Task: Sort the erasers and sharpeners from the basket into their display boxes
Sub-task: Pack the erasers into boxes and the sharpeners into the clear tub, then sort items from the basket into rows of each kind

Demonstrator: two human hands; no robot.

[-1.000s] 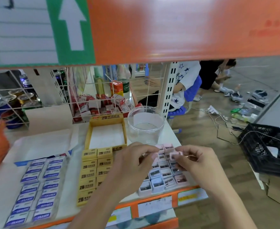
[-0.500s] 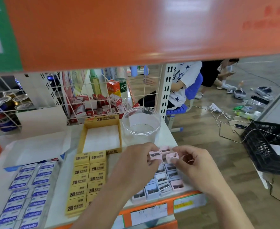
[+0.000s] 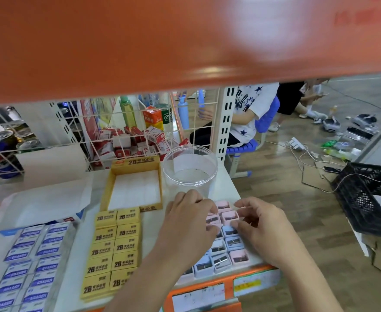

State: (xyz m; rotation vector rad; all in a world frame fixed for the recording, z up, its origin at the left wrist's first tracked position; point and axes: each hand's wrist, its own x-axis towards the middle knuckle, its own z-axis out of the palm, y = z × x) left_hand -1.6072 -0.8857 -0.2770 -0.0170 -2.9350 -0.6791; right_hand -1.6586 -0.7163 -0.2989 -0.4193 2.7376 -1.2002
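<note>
At the shelf's front right corner, our left hand [image 3: 189, 224] curls its fingers on a pink sharpener [image 3: 212, 220], while our right hand [image 3: 263, 230] pinches a second pink sharpener [image 3: 229, 216] at the sharpener rows' [image 3: 221, 257] far end. Yellow erasers [image 3: 115, 248] lie left, a clear tub [image 3: 176, 181] behind.

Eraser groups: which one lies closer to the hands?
The yellow 2B erasers, right beside the left hand; the blue-labelled erasers lie farther left, beyond them.
</note>
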